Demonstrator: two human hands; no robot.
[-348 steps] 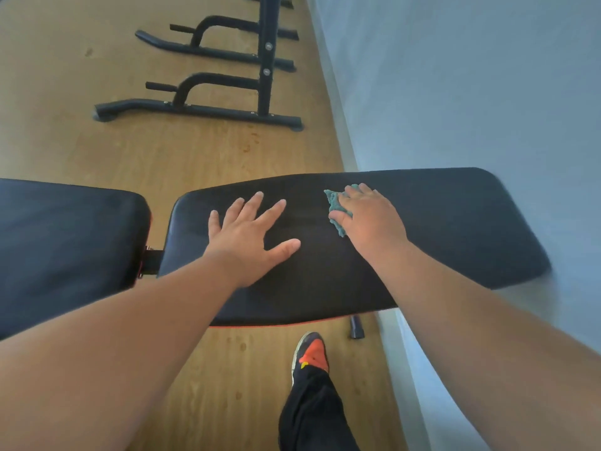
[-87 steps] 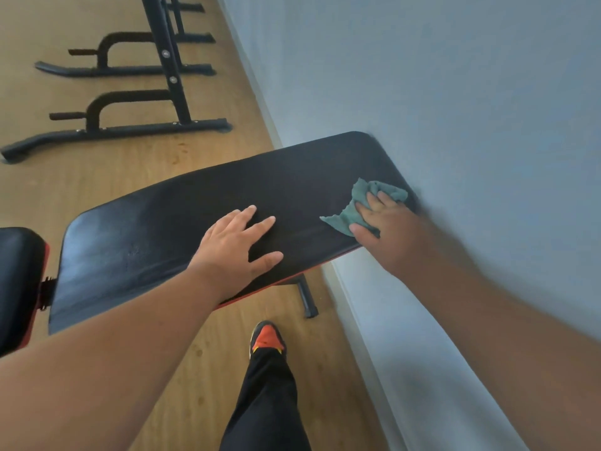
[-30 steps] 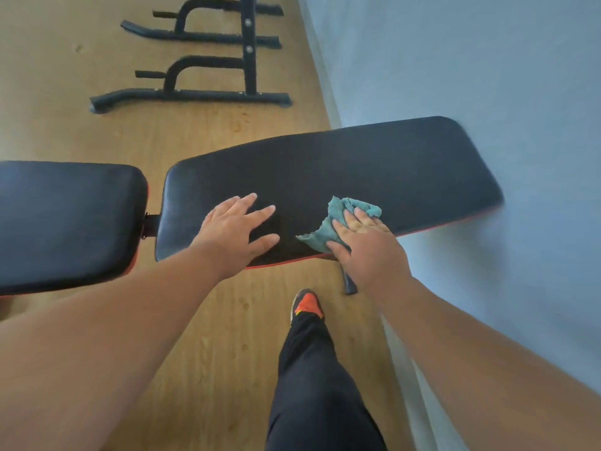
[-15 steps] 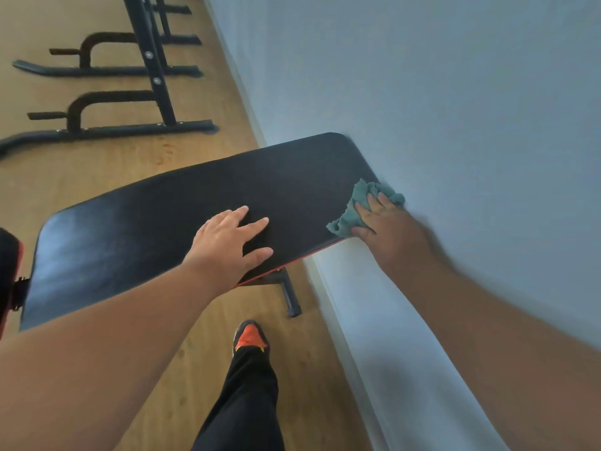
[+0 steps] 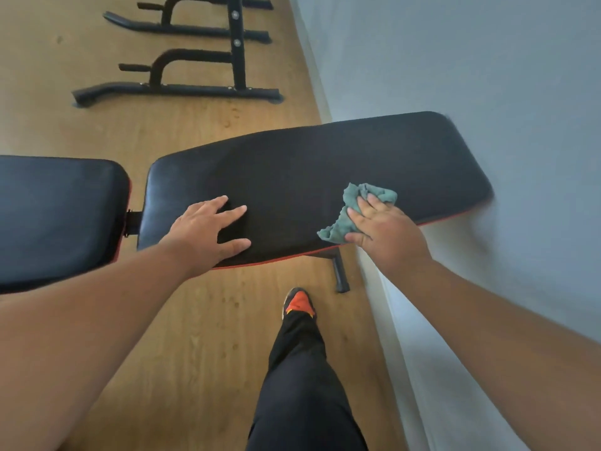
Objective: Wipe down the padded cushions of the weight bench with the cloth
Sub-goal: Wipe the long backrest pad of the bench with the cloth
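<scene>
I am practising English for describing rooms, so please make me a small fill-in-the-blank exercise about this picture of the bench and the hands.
1. The right hand presses a green ____ onto the long cushion.
2. The left hand lies ____ on the same cushion, fingers spread, holding nothing.
3. The far right end of the long cushion is next to the ____.
4. The shoe on the wooden floor has an ____ toe.

Missing words: cloth; flat; wall; orange

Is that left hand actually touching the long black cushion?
Touching. The head view shows the left hand lying flat, fingers spread, on the long cushion.
</scene>
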